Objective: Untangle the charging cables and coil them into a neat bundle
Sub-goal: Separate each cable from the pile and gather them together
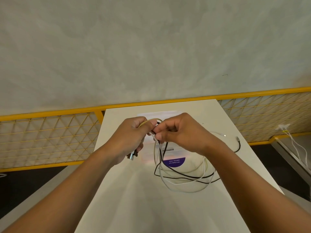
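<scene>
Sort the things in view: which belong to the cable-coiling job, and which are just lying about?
Job: left hand, right hand, cream cable, white cable, black cable, plugs.
Lying about: purple label, yellow mesh fence, white wires far right.

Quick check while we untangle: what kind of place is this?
Likely a shared office or canteen, not a home: a plain white table bearing a purple sticker about keeping something clean, with yellow mesh partitions alongside and a bare concrete-looking wall behind.
</scene>
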Demonstrator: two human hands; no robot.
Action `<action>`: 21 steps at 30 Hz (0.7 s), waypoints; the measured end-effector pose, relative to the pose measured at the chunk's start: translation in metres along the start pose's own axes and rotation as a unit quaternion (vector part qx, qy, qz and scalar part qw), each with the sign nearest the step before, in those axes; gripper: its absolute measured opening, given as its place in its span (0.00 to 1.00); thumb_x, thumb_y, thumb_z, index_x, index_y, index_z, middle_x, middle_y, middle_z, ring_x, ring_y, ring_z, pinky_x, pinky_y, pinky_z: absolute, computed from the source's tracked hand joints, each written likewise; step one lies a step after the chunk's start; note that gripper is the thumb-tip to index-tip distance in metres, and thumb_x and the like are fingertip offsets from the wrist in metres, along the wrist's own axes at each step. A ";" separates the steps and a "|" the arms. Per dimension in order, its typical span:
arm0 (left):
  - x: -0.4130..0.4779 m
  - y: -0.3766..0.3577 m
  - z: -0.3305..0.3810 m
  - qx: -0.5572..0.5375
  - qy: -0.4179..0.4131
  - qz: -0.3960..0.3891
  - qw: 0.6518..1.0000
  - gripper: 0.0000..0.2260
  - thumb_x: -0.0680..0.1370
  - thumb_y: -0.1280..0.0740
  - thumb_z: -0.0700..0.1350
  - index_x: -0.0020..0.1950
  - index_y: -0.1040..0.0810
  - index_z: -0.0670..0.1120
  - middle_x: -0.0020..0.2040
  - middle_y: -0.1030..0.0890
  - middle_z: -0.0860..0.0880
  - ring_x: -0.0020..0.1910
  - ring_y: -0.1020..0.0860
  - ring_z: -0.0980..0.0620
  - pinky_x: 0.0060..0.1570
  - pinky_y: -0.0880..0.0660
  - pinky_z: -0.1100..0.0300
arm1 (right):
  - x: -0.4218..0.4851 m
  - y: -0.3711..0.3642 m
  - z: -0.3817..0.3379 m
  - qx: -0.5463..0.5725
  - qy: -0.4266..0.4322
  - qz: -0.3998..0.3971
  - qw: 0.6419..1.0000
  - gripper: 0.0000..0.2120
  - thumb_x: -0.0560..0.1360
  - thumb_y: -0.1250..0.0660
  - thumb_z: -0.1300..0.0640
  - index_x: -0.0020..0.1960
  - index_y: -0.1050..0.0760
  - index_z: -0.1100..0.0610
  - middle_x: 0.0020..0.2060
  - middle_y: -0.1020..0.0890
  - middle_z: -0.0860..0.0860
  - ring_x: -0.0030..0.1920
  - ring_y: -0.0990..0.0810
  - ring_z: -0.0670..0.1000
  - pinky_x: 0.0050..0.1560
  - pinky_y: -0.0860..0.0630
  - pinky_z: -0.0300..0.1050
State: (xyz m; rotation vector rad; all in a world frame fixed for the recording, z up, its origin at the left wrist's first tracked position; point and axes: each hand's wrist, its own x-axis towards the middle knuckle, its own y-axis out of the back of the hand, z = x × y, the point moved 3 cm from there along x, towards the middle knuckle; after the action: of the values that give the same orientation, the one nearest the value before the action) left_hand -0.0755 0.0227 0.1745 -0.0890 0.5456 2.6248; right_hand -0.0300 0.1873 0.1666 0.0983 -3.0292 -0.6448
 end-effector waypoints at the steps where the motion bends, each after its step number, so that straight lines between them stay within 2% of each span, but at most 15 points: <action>1: -0.001 0.000 0.000 0.007 -0.003 0.001 1.000 0.18 0.81 0.35 0.53 0.34 0.27 0.48 0.23 0.34 0.53 0.22 0.34 0.53 0.31 0.34 0.57 | 0.000 -0.001 -0.001 0.015 -0.002 -0.013 1.000 0.06 0.75 0.27 0.63 0.51 0.14 0.56 0.42 0.13 0.53 0.43 0.14 0.51 0.55 0.17 0.48; 4: -0.005 0.000 0.005 0.036 -0.012 -0.011 0.999 0.17 0.80 0.34 0.54 0.36 0.26 0.46 0.23 0.33 0.52 0.24 0.34 0.50 0.28 0.33 0.59 | 0.000 0.000 -0.002 0.082 -0.020 -0.030 0.996 0.04 0.77 0.30 0.65 0.47 0.16 0.59 0.44 0.16 0.60 0.40 0.20 0.52 0.50 0.20 0.47; 5: -0.006 0.000 0.006 0.044 -0.014 -0.012 0.999 0.17 0.80 0.34 0.54 0.36 0.26 0.46 0.23 0.33 0.53 0.24 0.34 0.50 0.29 0.33 0.59 | 0.001 0.002 -0.002 0.102 -0.026 -0.033 0.994 0.06 0.78 0.32 0.65 0.46 0.17 0.59 0.41 0.16 0.59 0.38 0.23 0.51 0.46 0.22 0.47; 8: -0.007 0.005 0.011 0.038 -0.022 -0.003 0.999 0.18 0.79 0.33 0.55 0.31 0.26 0.49 0.21 0.31 0.55 0.23 0.34 0.52 0.31 0.32 0.58 | 0.001 0.008 0.001 0.140 -0.043 -0.024 0.989 0.10 0.79 0.35 0.67 0.43 0.18 0.60 0.31 0.19 0.47 0.29 0.32 0.47 0.35 0.32 0.42; 10: -0.005 0.008 0.011 0.016 -0.023 0.006 1.000 0.21 0.79 0.32 0.53 0.25 0.27 0.53 0.20 0.30 0.56 0.22 0.36 0.53 0.32 0.33 0.57 | -0.001 0.015 0.005 0.125 -0.052 -0.006 0.991 0.10 0.80 0.35 0.66 0.42 0.18 0.61 0.27 0.22 0.44 0.28 0.36 0.47 0.32 0.37 0.40; 11: -0.005 0.010 0.011 0.006 -0.022 0.012 1.000 0.23 0.79 0.32 0.53 0.24 0.27 0.54 0.20 0.30 0.56 0.21 0.36 0.53 0.32 0.34 0.57 | -0.002 0.019 0.007 0.104 -0.055 0.004 0.993 0.10 0.80 0.34 0.65 0.41 0.18 0.61 0.27 0.21 0.43 0.27 0.35 0.45 0.32 0.38 0.38; 14: -0.002 0.014 0.008 -0.018 -0.021 0.030 0.999 0.22 0.79 0.31 0.51 0.25 0.27 0.52 0.20 0.30 0.57 0.21 0.37 0.54 0.32 0.35 0.57 | -0.006 0.027 0.021 0.052 -0.074 0.021 0.996 0.09 0.79 0.33 0.64 0.42 0.17 0.62 0.35 0.16 0.44 0.26 0.25 0.38 0.32 0.34 0.30; 16: 0.000 0.015 0.006 -0.023 -0.022 0.037 0.999 0.22 0.79 0.30 0.51 0.24 0.28 0.52 0.20 0.30 0.57 0.21 0.37 0.53 0.32 0.35 0.57 | -0.008 0.030 0.033 0.041 -0.093 0.024 0.995 0.08 0.79 0.32 0.63 0.42 0.17 0.63 0.34 0.16 0.44 0.27 0.23 0.36 0.32 0.33 0.29; 18: 0.002 0.016 0.004 -0.027 -0.018 0.038 0.999 0.23 0.79 0.31 0.51 0.23 0.28 0.52 0.20 0.31 0.56 0.20 0.37 0.53 0.32 0.35 0.56 | -0.008 0.031 0.047 0.045 -0.115 0.023 0.992 0.10 0.78 0.31 0.65 0.38 0.19 0.61 0.38 0.15 0.48 0.28 0.22 0.35 0.33 0.32 0.28; 19: 0.002 0.016 0.003 -0.031 -0.015 0.038 0.999 0.23 0.79 0.31 0.51 0.23 0.27 0.53 0.20 0.32 0.56 0.21 0.37 0.53 0.32 0.36 0.56 | -0.008 0.031 0.055 0.048 -0.124 0.022 0.991 0.12 0.78 0.31 0.66 0.36 0.19 0.59 0.39 0.14 0.50 0.31 0.20 0.36 0.37 0.30 0.28; 21: 0.004 0.016 0.001 -0.040 -0.009 0.037 0.998 0.23 0.79 0.31 0.52 0.23 0.27 0.53 0.20 0.34 0.56 0.21 0.38 0.53 0.32 0.36 0.56 | -0.009 0.032 0.072 0.042 -0.144 0.025 0.988 0.12 0.76 0.30 0.66 0.35 0.19 0.57 0.40 0.13 0.49 0.44 0.15 0.39 0.51 0.25 0.37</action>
State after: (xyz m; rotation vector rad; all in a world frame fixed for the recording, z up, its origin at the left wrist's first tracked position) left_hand -0.0857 0.0117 0.1806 -0.0717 0.4448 2.7168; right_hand -0.0271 0.2460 0.1137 -0.0756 -3.3228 -0.5724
